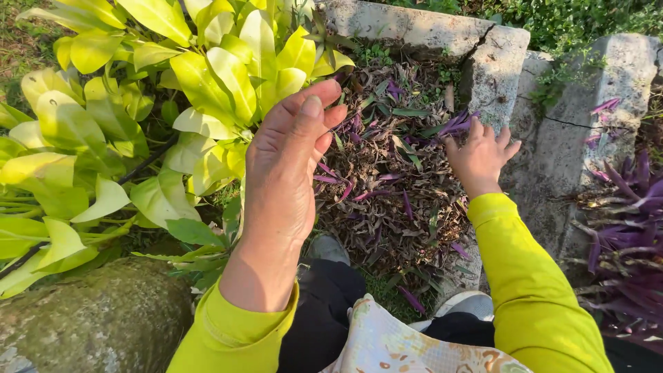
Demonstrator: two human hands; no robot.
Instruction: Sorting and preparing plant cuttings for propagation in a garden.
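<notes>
Yellow-green bush (pixel 138 117) just left of the left hand (pixel 290 159), its fingers loosely extended and empty. Dry leaf pile (pixel 387 200) under the right hand (pixel 480 159), fingers spread, grasping nothing. Seemingly clearing litter; calls for pinching purple leaves (pixel 457 124) at the fingertips.

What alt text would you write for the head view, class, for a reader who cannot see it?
A person in yellow-green sleeves crouches over a patch of dry leaf litter with purple leaves. The left hand is raised, open, beside a yellow-green leafy shrub, and the right hand reaches down to purple leaves by a cracked stone kerb.
</notes>
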